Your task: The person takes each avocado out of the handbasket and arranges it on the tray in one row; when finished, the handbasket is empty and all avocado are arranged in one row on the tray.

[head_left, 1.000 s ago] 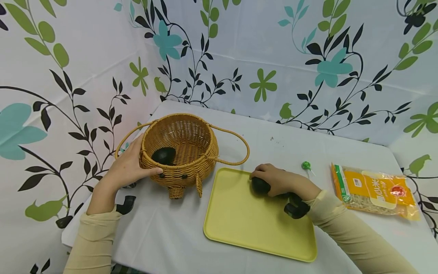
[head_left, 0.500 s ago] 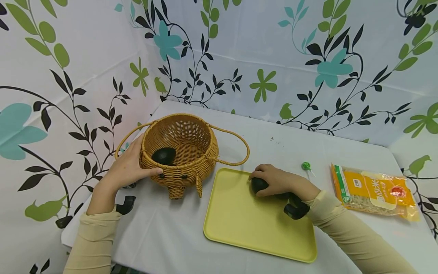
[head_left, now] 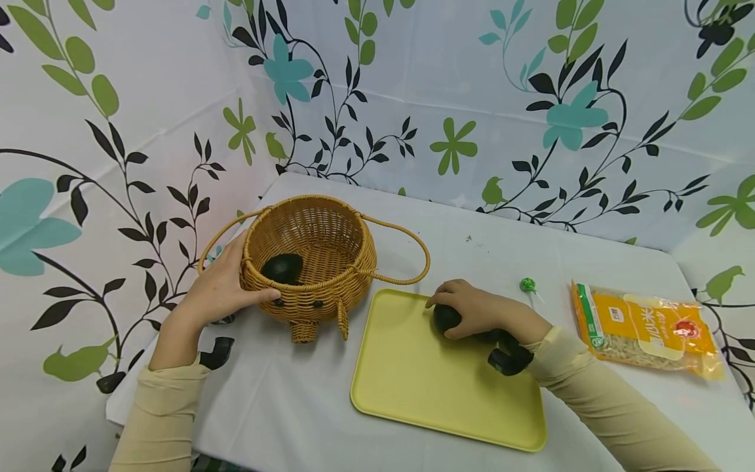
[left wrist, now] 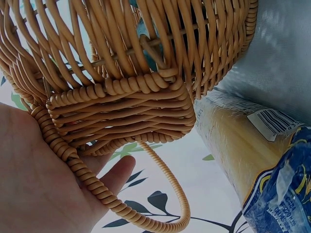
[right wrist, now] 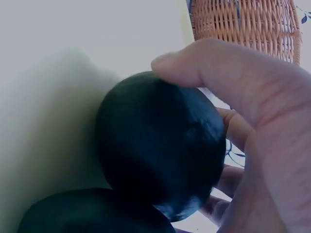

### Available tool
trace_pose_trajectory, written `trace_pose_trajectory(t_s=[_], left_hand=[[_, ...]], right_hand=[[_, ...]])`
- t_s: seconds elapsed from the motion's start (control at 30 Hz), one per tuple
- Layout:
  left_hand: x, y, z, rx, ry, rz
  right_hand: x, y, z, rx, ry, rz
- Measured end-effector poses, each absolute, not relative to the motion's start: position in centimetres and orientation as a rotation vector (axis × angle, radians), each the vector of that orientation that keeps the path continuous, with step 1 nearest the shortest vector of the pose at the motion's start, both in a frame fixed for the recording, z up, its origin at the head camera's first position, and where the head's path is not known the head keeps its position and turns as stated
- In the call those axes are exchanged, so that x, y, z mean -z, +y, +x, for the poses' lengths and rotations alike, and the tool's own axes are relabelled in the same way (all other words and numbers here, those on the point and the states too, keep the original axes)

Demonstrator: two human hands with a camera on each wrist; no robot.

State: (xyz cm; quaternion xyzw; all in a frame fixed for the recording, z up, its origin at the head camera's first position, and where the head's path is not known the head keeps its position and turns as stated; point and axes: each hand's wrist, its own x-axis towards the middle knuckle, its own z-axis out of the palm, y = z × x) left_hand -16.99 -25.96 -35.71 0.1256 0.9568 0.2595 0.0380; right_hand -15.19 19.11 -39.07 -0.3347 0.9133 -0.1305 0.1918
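Observation:
A wicker basket (head_left: pixel 339 288) with an animal face and two loop handles stands on the left of the table. My left hand (head_left: pixel 218 282) grips its left side, thumb along the front below the rim. One dark green avocado (head_left: pixel 283 269) lies inside. On the yellow tray (head_left: pixel 413 393), my right hand (head_left: pixel 480 311) is curled round another smooth, dark green avocado (right wrist: pixel 160 141), thumb on one side and fingers on the other. A second dark avocado (right wrist: pixel 92 211) lies right beside it in the right wrist view, mostly hidden under my wrist in the head view.
Right of the tray lies an orange and clear bag (head_left: pixel 649 331) of pale dry food. A green lollipop (head_left: pixel 527 285) is behind my right wrist. Beside the basket, the left wrist view shows a packet (left wrist: pixel 243 141) with a barcode and a blue end.
My right hand's fingers and thumb have shifted slightly round the avocado on the tray. My left hand and the basket stay in place.

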Motion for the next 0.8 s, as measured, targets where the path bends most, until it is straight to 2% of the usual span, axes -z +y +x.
trace_pose_trajectory(t_s=[0.37,0.8], left_hand=[[35.6,-26.0,-17.0,-0.803,2.933,0.391],[35.5,-25.9,-16.9,-0.798,2.932,0.389]], right_hand=[[37.4,19.7,-15.7,0.430,2.626,-0.921],[32.3,20.2,-17.6,0.429,2.793,-0.913]])
